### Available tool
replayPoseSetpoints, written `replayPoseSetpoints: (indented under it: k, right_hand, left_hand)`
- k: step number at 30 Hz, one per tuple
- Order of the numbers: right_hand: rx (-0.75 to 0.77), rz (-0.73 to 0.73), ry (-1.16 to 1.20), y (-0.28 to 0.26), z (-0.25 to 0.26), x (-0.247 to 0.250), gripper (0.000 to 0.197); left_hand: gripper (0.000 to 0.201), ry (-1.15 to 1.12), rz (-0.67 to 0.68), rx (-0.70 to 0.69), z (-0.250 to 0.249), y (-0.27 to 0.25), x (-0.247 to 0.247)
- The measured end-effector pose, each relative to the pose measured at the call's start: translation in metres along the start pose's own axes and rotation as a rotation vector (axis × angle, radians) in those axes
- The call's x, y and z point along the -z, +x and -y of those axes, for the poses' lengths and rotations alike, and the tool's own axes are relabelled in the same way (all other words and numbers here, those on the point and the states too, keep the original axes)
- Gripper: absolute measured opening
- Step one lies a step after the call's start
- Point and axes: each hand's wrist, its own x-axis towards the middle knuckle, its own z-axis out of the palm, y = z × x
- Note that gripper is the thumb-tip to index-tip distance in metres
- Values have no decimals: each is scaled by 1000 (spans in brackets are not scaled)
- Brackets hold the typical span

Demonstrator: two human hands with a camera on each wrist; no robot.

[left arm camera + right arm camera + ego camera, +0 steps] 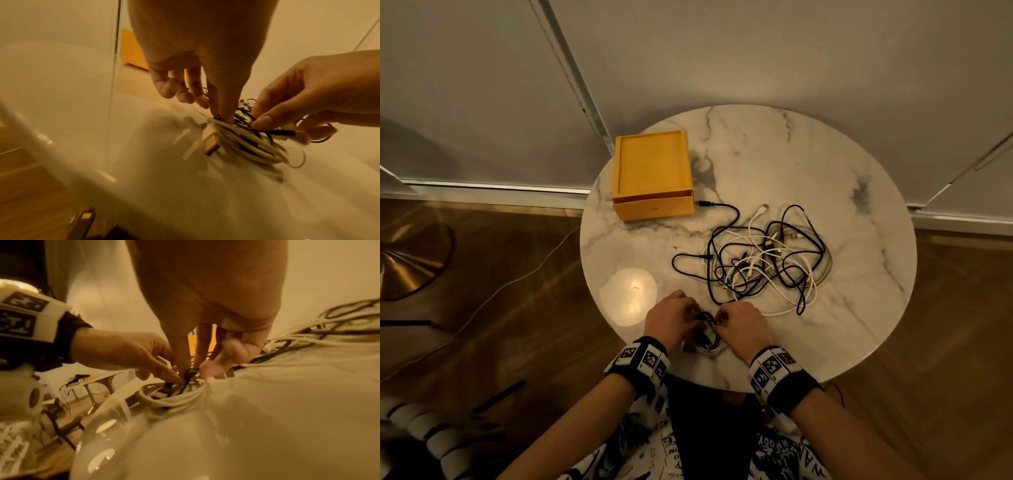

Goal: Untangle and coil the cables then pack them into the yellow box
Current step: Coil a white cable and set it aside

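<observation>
On the round marble table [859, 308] a small coil of white and black cable [707, 339] lies at the near edge between my hands. My left hand [690, 318] pinches the coil's top [220, 118] with thumb and finger. My right hand [720, 320] pinches a black cable [283, 132] of the coil, near its plug. A USB plug [211, 144] sticks out of the white coil [179, 400]. A loose tangle of black and white cables [756, 263] lies beyond my right hand. The yellow box [652, 174] sits at the far left, its drawer slightly out.
A bright round patch of light [630, 296] lies on the table left of my hands. A brass lamp base [407, 260] and a white cord [482, 301] are on the wooden floor to the left. The wall rises right behind the table.
</observation>
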Motion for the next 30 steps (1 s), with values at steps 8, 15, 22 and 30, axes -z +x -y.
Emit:
replayPoseSetpoints:
  k: [8, 15, 22, 30]
  right_hand:
    - [2, 15, 76, 0, -11, 1, 16]
    - [-40, -112, 283, -2, -45, 32, 16]
    - [-139, -80, 263, -3, -74, 31, 13]
    - [-61, -95, 406, -8, -74, 29, 17]
  left_hand:
    - [26, -99, 2, -98, 6, 4, -7]
    - [9, -222, -78, -154, -12, 25, 13]
    - [11, -217, -18, -264, -64, 65, 19]
    - [21, -195, 32, -331, -133, 121, 18]
